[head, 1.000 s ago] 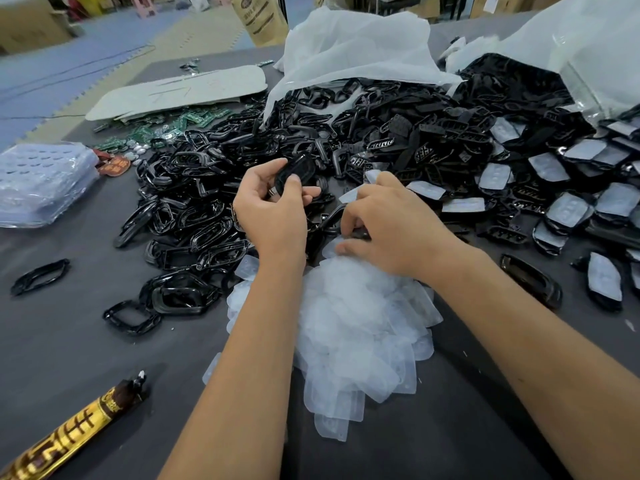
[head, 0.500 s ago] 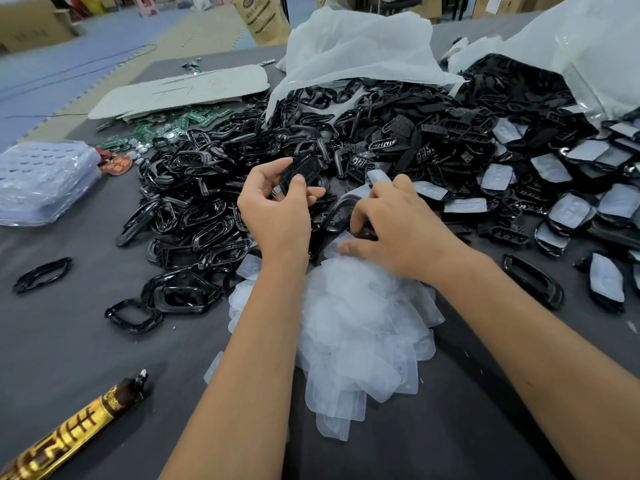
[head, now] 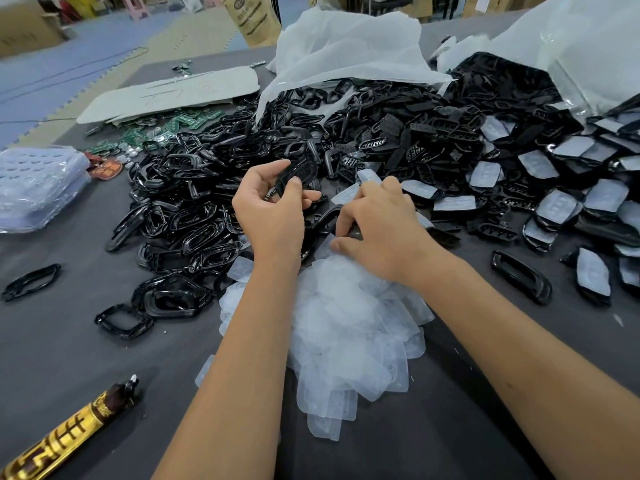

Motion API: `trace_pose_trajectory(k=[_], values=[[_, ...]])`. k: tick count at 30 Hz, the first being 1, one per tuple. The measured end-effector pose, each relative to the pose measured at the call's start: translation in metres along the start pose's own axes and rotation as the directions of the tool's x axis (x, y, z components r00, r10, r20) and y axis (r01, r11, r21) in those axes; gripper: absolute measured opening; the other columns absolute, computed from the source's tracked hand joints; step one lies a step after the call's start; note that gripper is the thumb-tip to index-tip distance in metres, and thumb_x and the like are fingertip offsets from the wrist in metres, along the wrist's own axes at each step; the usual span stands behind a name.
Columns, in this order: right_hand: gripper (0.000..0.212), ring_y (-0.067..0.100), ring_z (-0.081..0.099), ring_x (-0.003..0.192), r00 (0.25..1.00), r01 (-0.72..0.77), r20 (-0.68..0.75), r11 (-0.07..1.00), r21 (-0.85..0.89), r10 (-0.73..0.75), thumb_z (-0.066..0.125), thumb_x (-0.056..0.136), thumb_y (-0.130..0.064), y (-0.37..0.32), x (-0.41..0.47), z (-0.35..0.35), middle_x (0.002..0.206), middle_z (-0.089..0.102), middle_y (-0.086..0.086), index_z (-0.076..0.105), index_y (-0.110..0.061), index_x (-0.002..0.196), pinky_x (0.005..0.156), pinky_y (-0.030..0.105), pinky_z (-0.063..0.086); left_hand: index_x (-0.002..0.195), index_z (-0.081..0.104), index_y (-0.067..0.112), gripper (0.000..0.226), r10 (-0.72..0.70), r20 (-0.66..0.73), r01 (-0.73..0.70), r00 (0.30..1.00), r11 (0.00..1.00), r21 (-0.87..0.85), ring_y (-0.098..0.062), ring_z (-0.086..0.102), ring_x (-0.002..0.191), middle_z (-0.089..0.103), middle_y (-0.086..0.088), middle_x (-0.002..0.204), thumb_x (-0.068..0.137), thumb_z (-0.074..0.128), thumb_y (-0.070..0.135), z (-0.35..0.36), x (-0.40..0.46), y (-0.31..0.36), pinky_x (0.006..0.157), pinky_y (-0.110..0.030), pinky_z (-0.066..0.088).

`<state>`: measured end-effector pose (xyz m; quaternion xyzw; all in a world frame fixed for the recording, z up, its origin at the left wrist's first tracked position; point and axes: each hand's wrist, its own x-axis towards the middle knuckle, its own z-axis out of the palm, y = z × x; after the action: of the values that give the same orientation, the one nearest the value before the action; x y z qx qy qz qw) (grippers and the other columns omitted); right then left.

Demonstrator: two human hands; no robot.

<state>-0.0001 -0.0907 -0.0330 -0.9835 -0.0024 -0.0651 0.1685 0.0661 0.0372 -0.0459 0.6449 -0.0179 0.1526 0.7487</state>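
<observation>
My left hand (head: 273, 213) holds a black plastic shell (head: 298, 174) between thumb and fingers, lifted above the heap. My right hand (head: 377, 226) is curled at the top of a heap of translucent white silicone pads (head: 349, 327), its thumb and fingertips pinching one pad at the edge. A big heap of black plastic frames and shells (head: 214, 188) covers the grey table (head: 69, 348) behind both hands. To the right lie black shells with white pads fitted in them (head: 557, 206).
A gold and brown tube (head: 65, 434) lies at the near left. A stack of clear blister trays (head: 34, 185) sits at the left edge. Green circuit boards (head: 173, 128), a grey cardboard sheet (head: 173, 95) and white plastic bags (head: 349, 53) lie at the back. Single black frames (head: 31, 282) (head: 523, 280) lie apart.
My left hand has lifted the black shell slightly and turned it. My right hand has stayed at the top of the pad heap, its fingers working at a pad.
</observation>
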Motion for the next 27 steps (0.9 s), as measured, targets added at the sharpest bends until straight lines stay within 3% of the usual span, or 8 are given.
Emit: trace_pose_trajectory(k=[5,7,9,12,16,19,24,27], values=[[0.015,0.020,0.057,0.091,0.981,0.054,-0.192,0.926,0.373,0.020,0.069,0.098,-0.020,0.011,0.000,-0.002,0.082,0.059,-0.009,0.059,-0.019,0.087,0.085,0.045,0.048,0.108,0.068,0.004,0.020,0.007,0.010,-0.007,1.000,1.000,0.005,-0.023,0.076,0.064,0.066,-0.023,0.114,0.093,0.062,-0.008,-0.001,-0.001,0.001,0.059,-0.022,0.053],[0.013,0.019,0.065,0.080,0.962,0.095,-0.255,0.760,0.643,0.096,0.063,0.101,-0.011,0.018,-0.002,-0.007,0.083,0.065,0.004,0.056,-0.013,0.090,0.079,0.047,0.057,0.108,0.068,0.004,0.021,0.006,0.031,-0.007,0.999,1.000,0.010,-0.023,0.076,0.065,0.066,-0.020,0.113,0.093,0.062,-0.008,-0.001,-0.001,0.001,0.060,-0.022,0.053],[0.012,0.023,0.074,0.086,0.957,0.106,-0.223,0.494,0.863,0.186,0.059,0.103,-0.006,0.025,-0.004,-0.008,0.089,0.071,0.016,0.054,-0.011,0.093,0.074,0.043,0.063,0.108,0.068,0.004,0.021,-0.001,0.066,0.000,0.998,1.000,0.007,-0.023,0.076,0.065,0.066,-0.015,0.107,0.092,0.063,-0.008,0.000,-0.002,0.002,0.059,-0.022,0.053],[0.012,0.025,0.076,0.080,0.948,0.085,-0.161,0.268,0.960,0.276,0.060,0.101,0.001,0.035,-0.005,-0.005,0.081,0.075,0.005,0.053,-0.008,0.097,0.068,0.032,0.061,0.106,0.069,0.005,0.021,-0.005,0.136,0.004,0.991,1.000,0.007,-0.024,0.076,0.065,0.068,-0.009,0.097,0.091,0.063,-0.008,0.000,-0.004,0.003,0.058,-0.021,0.053],[0.024,0.015,0.065,0.074,0.931,0.047,-0.136,0.257,0.965,0.340,0.072,0.091,0.006,0.041,-0.004,-0.001,0.088,0.068,0.009,0.060,-0.007,0.107,0.066,0.023,0.054,0.103,0.071,0.011,0.022,0.003,0.238,-0.015,0.971,0.998,0.053,-0.025,0.076,0.066,0.073,-0.009,0.092,0.089,0.064,-0.005,0.001,-0.006,0.002,0.059,-0.024,0.056],[0.017,0.012,0.063,0.074,0.931,0.055,-0.163,0.317,0.947,0.326,0.075,0.090,0.003,0.039,-0.005,-0.001,0.090,0.068,0.013,0.067,-0.004,0.104,0.064,0.019,0.051,0.102,0.072,0.012,0.022,0.013,0.273,-0.036,0.962,0.996,0.081,-0.025,0.076,0.065,0.074,-0.011,0.093,0.088,0.065,-0.003,0.001,-0.007,0.002,0.059,-0.025,0.055],[0.007,0.027,0.075,0.084,0.940,0.092,-0.171,0.264,0.960,0.295,0.064,0.099,0.000,0.037,-0.008,0.000,0.095,0.076,0.019,0.060,0.002,0.104,0.069,0.031,0.061,0.103,0.073,0.011,0.022,0.012,0.292,-0.029,0.956,0.998,0.053,-0.024,0.076,0.064,0.073,-0.016,0.092,0.088,0.066,-0.003,0.001,-0.005,0.006,0.059,-0.023,0.054],[0.009,0.023,0.073,0.074,0.935,0.110,-0.201,0.300,0.948,0.292,0.066,0.098,0.000,0.038,-0.007,0.003,0.091,0.076,0.019,0.061,0.004,0.104,0.066,0.029,0.059,0.102,0.073,0.010,0.023,-0.016,0.333,-0.003,0.943,0.998,0.058,-0.022,0.075,0.063,0.075,-0.010,0.083,0.088,0.065,-0.006,0.002,-0.007,0.007,0.058,-0.021,0.054]])
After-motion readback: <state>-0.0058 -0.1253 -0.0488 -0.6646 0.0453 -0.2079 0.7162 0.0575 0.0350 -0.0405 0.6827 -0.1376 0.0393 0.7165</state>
